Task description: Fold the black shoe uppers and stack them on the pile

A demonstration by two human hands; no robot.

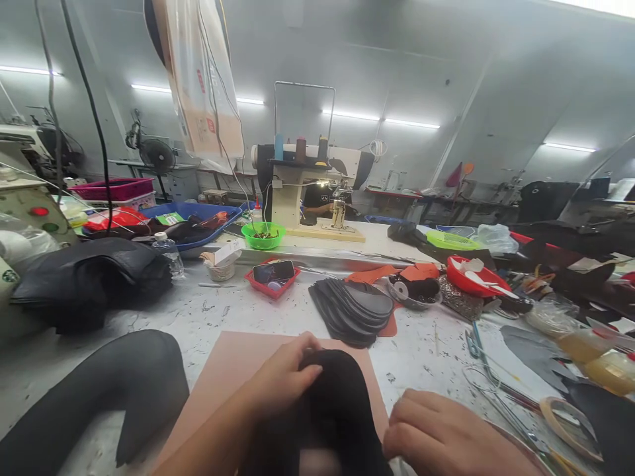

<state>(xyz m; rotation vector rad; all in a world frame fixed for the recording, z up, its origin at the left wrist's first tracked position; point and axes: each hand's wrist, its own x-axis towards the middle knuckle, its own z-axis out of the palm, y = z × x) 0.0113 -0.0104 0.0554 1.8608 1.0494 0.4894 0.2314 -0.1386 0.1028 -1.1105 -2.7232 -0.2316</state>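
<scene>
The black rounded piece (342, 390) lies right of the left hand (280, 373), which pinches its far-left edge, long axis pointing forward; the curled right hand (436, 430) is just beside its right edge, grip unclear.

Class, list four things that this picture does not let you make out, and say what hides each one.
All in the head view:
- Near end of the black piece under the left hand: cut off by the bottom edge.
- Whether the right hand grips anything: its curled fingers hide the palm.
- Most of the person beyond: hidden by the sewing machine.
- Lettering on the hanging bag: too small and blurred.
</scene>
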